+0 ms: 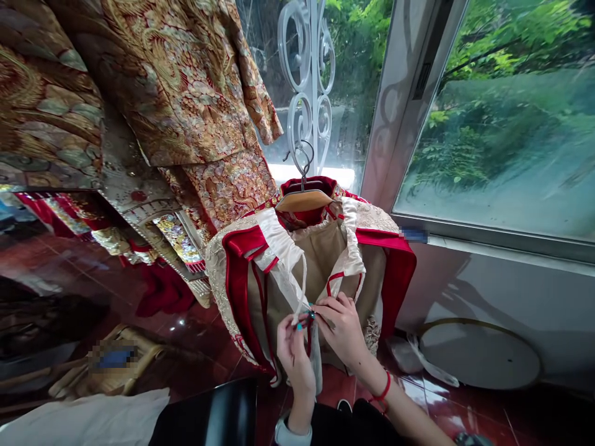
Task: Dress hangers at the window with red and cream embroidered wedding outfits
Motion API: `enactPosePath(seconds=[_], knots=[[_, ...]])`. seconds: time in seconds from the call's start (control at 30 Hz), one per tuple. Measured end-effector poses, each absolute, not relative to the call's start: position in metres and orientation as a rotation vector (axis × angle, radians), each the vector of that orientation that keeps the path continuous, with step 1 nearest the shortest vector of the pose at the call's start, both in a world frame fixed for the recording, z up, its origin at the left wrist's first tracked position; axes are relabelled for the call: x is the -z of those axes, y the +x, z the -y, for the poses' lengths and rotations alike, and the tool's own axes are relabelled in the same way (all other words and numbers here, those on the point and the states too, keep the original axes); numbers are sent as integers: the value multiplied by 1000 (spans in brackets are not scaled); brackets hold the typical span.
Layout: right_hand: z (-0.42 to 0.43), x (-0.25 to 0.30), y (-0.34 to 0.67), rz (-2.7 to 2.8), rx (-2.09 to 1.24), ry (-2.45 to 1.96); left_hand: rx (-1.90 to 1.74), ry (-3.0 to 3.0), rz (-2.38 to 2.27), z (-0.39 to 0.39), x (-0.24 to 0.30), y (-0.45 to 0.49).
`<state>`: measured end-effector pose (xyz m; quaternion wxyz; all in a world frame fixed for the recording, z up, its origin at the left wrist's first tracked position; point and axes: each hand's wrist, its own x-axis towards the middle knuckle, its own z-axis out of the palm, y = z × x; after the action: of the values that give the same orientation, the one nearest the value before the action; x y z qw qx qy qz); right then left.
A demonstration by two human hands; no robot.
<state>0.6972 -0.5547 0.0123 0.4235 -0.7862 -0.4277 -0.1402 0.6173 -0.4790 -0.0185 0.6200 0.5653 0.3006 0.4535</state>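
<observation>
A red and cream embroidered garment (395,260) hangs before me on a wooden hanger (304,199), its inside lining facing me. Two gathered white straps (279,238) run down from its shoulders, and a thin white cord (304,279) trails from the left one. My left hand (295,353) is closed in a pinch on this cord. Fingertips of my right hand (341,325) pinch at the cord too, touching close to the left fingers. A tiny dark shiny spot shows between the fingertips; I cannot tell what it is.
Gold and red embroidered robes (186,80) hang at the left. White metal scrollwork (297,56) stands behind the hanger, by the window (502,155). A round board (478,353) leans at the right wall. A black glossy surface (209,412) lies at lower left.
</observation>
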Motion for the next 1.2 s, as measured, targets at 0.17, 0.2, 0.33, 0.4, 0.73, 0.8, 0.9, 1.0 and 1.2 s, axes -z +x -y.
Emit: enactPosePath(seconds=[0.17,0.2,0.33,0.4,0.73,0.8,0.9,1.0,1.2], knots=[[553,-8,694,1103,360,-1894,-1108,1760,-698,471,44,623],[552,-8,692,1095,375,-1890,-1114,1832,-681,469,46,624],[550,-9,690,994,530,-1866,-1138,1999,-601,465,44,626],[548,-10,692,964,643,-1838,-1155,2042,-566,465,40,624],[535,-53,720,1027,917,-1700,-1179,2179,-535,456,34,612],[535,-58,721,1058,877,-1671,-1166,2244,-536,455,28,614],[538,-61,721,1149,835,-1660,-1200,2298,-513,457,15,623],[540,-63,720,1163,837,-1644,-1290,2300,-500,458,3,636],[534,-52,707,939,842,-1579,-1356,2287,-605,453,-8,657]])
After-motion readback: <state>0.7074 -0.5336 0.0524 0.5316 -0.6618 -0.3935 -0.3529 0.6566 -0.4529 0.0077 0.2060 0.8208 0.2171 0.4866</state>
